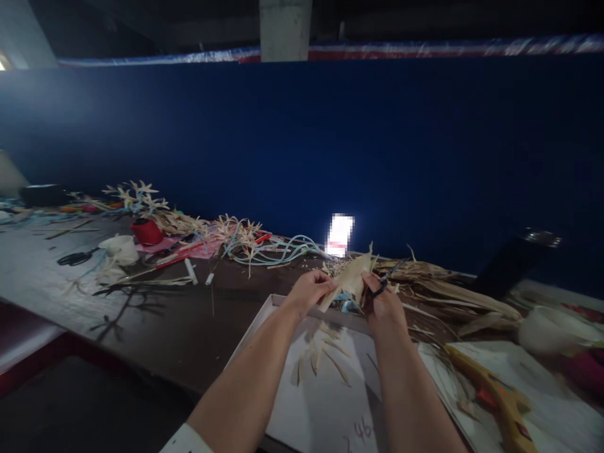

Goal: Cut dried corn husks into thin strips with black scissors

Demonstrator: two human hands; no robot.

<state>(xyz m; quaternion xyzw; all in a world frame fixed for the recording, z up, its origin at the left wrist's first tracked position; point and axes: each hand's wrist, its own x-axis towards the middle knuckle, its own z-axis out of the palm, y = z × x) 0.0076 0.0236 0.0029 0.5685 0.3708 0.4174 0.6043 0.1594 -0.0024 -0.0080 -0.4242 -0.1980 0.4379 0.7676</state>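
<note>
My left hand [311, 290] pinches the lower left edge of a pale dried husk [353, 277], which looks like corn husk. Scissors [387, 277] with dark handles sit in my right hand [385, 307], their blades pointing up and to the right. The fingertips of that hand also touch the husk's right side. Below both hands lies a shallow white box lid [302, 412] with thin cut husk strips [336, 366] scattered in it and handwritten marks near its front.
Husk flowers on blue stems [240, 233] and a red thread spool [146, 231] lie to the left, with black scissors [78, 257] farther left. A long husk bundle [462, 296] and a yellow glue gun [495, 390] are at right. A blue partition [189, 138] stands behind.
</note>
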